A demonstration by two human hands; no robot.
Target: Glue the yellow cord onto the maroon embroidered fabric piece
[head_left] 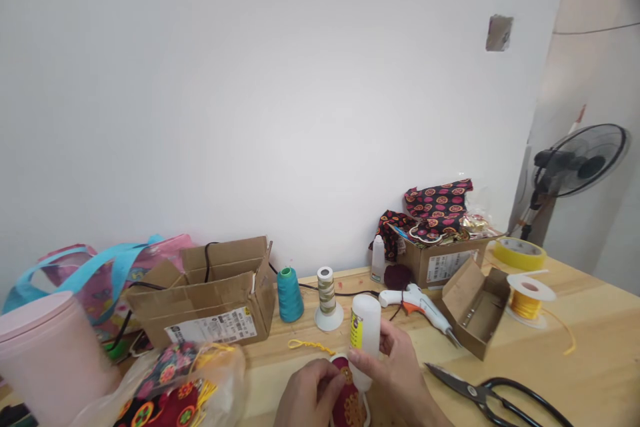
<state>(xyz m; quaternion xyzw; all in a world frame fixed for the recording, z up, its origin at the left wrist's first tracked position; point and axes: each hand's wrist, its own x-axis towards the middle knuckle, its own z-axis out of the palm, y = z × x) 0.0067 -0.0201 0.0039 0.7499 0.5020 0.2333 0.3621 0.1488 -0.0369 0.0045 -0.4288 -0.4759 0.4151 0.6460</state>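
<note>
Right hand (400, 373) grips the glue bottle (365, 332), nozzle down; left hand's (307, 397) fingers pinch the red fabric piece (349, 402) at its 3 o'clock.

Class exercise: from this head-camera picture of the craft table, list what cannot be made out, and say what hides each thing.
1. Nozzle of the inverted white glue bottle: hidden behind the right hand.
2. Dark red patterned fabric piece: cut off by the bottom edge, partly covered by the left hand.
3. Black-handled scissors: handles cut off at the bottom edge.
4. Cardboard box label: print too small.

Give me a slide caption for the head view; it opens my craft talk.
Right hand tips a white glue bottle onto a red fabric piece steadied by the left hand.
</note>
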